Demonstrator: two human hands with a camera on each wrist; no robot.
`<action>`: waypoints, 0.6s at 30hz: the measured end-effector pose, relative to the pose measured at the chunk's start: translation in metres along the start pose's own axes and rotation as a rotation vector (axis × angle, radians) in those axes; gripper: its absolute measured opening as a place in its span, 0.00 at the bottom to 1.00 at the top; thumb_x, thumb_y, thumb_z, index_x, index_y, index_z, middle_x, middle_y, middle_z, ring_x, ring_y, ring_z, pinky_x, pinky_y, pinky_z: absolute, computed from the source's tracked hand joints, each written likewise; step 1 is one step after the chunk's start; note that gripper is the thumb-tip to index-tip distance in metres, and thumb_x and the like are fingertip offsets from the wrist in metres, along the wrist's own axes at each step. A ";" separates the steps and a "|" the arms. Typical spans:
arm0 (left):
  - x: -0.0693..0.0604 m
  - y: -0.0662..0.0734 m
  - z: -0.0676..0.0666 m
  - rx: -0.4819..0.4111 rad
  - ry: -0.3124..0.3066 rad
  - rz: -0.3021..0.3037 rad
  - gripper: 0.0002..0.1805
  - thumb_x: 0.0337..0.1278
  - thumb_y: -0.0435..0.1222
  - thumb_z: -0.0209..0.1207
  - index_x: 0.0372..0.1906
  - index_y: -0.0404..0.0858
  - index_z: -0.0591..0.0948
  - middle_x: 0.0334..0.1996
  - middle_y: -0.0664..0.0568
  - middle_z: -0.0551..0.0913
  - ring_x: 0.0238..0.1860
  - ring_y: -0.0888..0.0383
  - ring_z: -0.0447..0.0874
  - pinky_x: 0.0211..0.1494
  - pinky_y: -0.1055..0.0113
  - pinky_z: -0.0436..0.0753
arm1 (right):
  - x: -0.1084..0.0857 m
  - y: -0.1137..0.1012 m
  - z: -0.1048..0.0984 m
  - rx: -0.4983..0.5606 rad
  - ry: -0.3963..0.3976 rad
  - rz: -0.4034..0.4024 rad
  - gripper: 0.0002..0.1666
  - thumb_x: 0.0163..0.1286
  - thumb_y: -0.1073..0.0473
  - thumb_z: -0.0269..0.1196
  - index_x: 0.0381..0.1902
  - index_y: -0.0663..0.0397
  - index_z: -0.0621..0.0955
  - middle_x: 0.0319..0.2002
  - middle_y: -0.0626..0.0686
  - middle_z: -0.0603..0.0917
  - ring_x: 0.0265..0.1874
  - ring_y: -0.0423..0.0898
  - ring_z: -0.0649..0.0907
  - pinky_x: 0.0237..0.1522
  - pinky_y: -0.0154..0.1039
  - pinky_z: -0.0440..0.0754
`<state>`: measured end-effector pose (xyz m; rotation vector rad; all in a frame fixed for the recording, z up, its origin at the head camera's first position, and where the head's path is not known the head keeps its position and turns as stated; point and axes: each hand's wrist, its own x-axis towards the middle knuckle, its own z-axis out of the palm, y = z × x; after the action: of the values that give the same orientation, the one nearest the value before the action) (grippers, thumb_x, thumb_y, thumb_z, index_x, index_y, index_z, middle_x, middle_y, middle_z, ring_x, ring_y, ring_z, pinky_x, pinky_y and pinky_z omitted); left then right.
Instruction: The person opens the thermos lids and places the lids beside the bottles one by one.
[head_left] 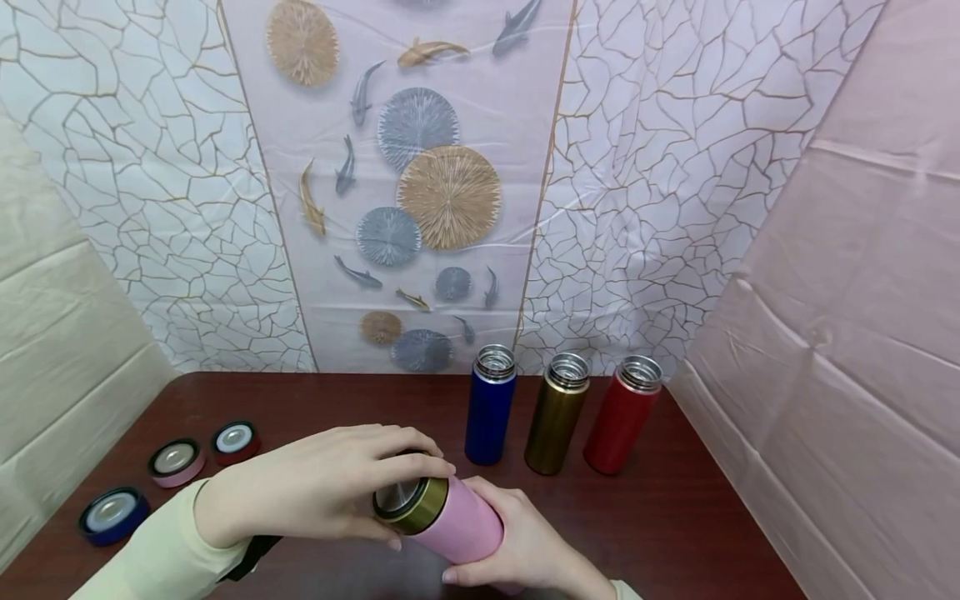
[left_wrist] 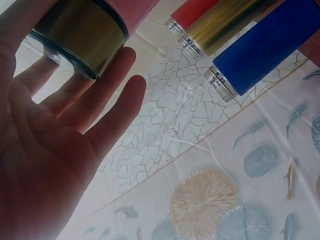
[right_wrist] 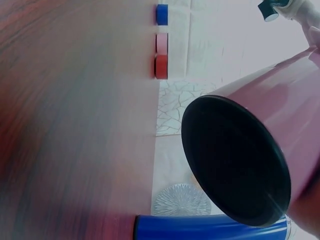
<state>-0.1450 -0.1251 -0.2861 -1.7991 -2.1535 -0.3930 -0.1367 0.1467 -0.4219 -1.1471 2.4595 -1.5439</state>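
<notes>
A pink thermos bottle (head_left: pixel 467 525) is held tilted above the table, a gold lid (head_left: pixel 429 508) at its upper end. My right hand (head_left: pixel 528 542) grips the pink body, thumb and fingers on opposite sides. With thumb and fingers round its rim, my left hand (head_left: pixel 337 482) holds the gold lid; the left wrist view shows this lid (left_wrist: pixel 82 37) between thumb and fingers. Whether the lid is threaded on or only resting there, I cannot tell. The right wrist view shows the bottle's black base (right_wrist: pixel 235 160), raised off the table.
Lidless blue (head_left: pixel 490 417), gold (head_left: pixel 557 425) and red (head_left: pixel 621 421) bottles stand upright at the back right. Blue (head_left: pixel 114 517), pink (head_left: pixel 177 462) and red (head_left: pixel 236 442) lids lie upside down at the left of the dark wooden table (head_left: pixel 315 408). Patterned cloth (head_left: pixel 420 292) hangs behind.
</notes>
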 end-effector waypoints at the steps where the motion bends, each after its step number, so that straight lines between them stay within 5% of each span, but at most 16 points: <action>1: 0.000 0.000 0.000 -0.008 0.000 0.001 0.42 0.47 0.51 0.76 0.68 0.49 0.72 0.61 0.62 0.74 0.58 0.64 0.77 0.58 0.64 0.79 | 0.000 0.000 0.000 0.001 -0.002 0.000 0.41 0.51 0.48 0.81 0.63 0.33 0.75 0.52 0.40 0.84 0.45 0.40 0.84 0.47 0.38 0.83; 7: -0.001 0.000 0.001 -0.013 0.013 -0.038 0.39 0.48 0.56 0.74 0.65 0.49 0.75 0.56 0.64 0.76 0.50 0.67 0.80 0.50 0.68 0.81 | -0.001 0.002 0.000 -0.021 -0.015 -0.038 0.42 0.53 0.47 0.80 0.64 0.34 0.74 0.52 0.41 0.84 0.45 0.39 0.83 0.45 0.37 0.83; 18: -0.001 -0.001 0.008 0.204 0.124 -0.091 0.39 0.42 0.70 0.68 0.53 0.48 0.79 0.36 0.67 0.78 0.30 0.70 0.77 0.34 0.68 0.77 | 0.001 0.002 0.001 -0.083 0.024 -0.068 0.41 0.52 0.44 0.80 0.62 0.34 0.75 0.50 0.39 0.84 0.43 0.37 0.83 0.44 0.36 0.83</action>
<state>-0.1459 -0.1231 -0.2941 -1.5315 -2.1105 -0.2858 -0.1377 0.1455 -0.4237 -1.2438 2.5482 -1.4940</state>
